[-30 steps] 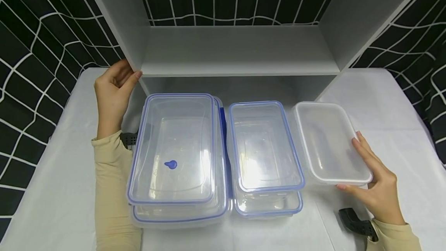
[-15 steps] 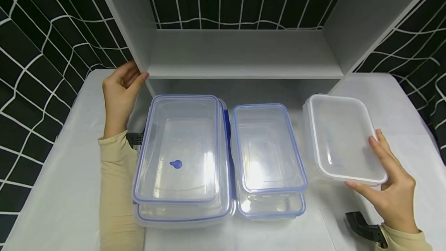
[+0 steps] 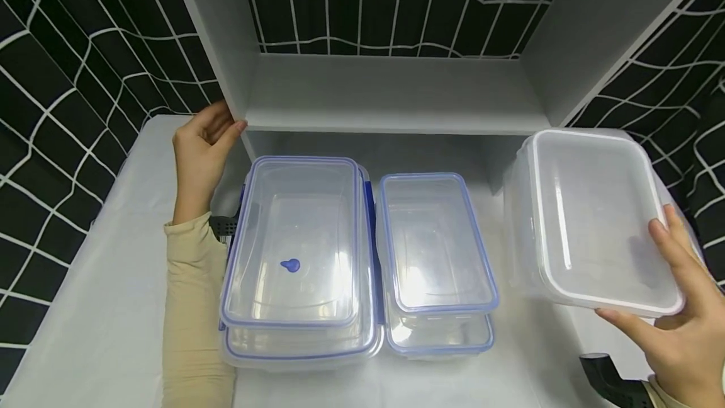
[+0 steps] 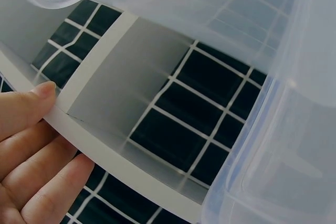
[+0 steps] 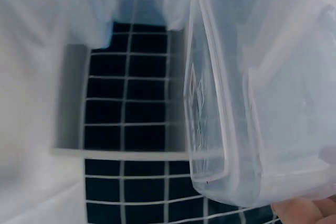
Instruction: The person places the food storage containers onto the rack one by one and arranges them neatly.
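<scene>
My left hand (image 3: pixel 201 159) pinches the front edge of the white shelf unit's left side panel (image 4: pixel 121 169), thumb at the joint with the middle board and fingers on the outer side. My right hand (image 3: pixel 688 307) grips a clear food container (image 3: pixel 603 219) with a white-rimmed lid by its near right corner, thumb on the near side and fingers along the right. The container is raised and tilted at the right, overlapping the shelf's lower right corner in the head view. In the right wrist view its clear wall (image 5: pixel 294 108) fills the right side.
Two blue-rimmed clear containers (image 3: pixel 294 238) are stacked at centre left, with blue clips at the side. Smaller blue-rimmed containers (image 3: pixel 438 241) are stacked right of them. The shelf's middle board (image 3: pixel 396 96) spans behind, above the white cloth-covered table (image 3: pixel 113 307).
My right hand has lifted the white-rimmed container up and to the right, towards the camera. My left hand keeps its hold on the panel; the head view has shifted slightly.
</scene>
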A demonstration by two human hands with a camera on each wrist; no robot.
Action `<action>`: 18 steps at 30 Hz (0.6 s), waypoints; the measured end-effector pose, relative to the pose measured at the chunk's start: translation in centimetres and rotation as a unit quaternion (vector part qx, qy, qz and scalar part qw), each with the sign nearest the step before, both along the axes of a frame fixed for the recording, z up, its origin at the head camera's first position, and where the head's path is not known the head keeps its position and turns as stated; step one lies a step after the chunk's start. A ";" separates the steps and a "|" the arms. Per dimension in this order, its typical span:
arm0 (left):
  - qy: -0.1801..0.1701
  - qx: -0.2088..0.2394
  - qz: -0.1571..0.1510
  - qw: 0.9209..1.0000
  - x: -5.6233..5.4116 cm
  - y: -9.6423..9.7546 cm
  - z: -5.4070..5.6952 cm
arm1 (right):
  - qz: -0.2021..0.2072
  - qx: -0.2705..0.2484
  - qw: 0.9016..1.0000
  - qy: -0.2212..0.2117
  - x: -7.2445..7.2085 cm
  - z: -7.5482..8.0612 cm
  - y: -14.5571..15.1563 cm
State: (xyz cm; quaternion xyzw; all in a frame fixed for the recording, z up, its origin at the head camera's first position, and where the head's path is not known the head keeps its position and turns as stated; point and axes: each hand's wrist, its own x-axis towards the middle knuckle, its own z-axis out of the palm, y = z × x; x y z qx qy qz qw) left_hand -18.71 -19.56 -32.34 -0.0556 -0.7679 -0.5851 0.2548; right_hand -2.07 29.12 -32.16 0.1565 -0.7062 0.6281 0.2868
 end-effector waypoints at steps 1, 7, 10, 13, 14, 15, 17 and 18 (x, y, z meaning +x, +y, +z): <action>0.000 -0.001 0.000 1.000 -0.1 0.0 0.0 | 0.010 -0.013 1.000 0.001 0.0 0.3 -0.1; -0.012 -0.009 0.005 1.000 -0.3 0.1 -0.4 | 0.059 -0.060 0.996 0.028 -0.2 1.8 -0.9; -0.011 -0.004 0.007 1.000 -0.5 0.1 -0.5 | 0.063 -0.060 0.995 0.055 -0.8 2.7 -1.4; -0.007 0.001 0.007 1.000 -0.7 0.2 -0.6 | 0.060 -0.057 0.992 0.091 -1.8 3.5 -1.9; -0.005 0.002 0.005 1.000 -0.7 0.2 -0.7 | 0.062 -0.064 0.991 0.101 -2.1 3.8 -2.0; -0.004 0.005 0.003 1.000 -0.8 0.2 -0.7 | 0.070 -0.078 0.988 0.110 -2.4 4.0 -2.2; -0.003 0.008 -0.001 1.000 -0.9 0.3 -0.8 | 0.089 -0.101 0.984 0.118 -3.0 4.5 -2.3; -0.001 0.008 -0.003 1.000 -0.9 0.4 -0.9 | 0.096 -0.106 0.982 0.124 -3.2 4.7 -2.3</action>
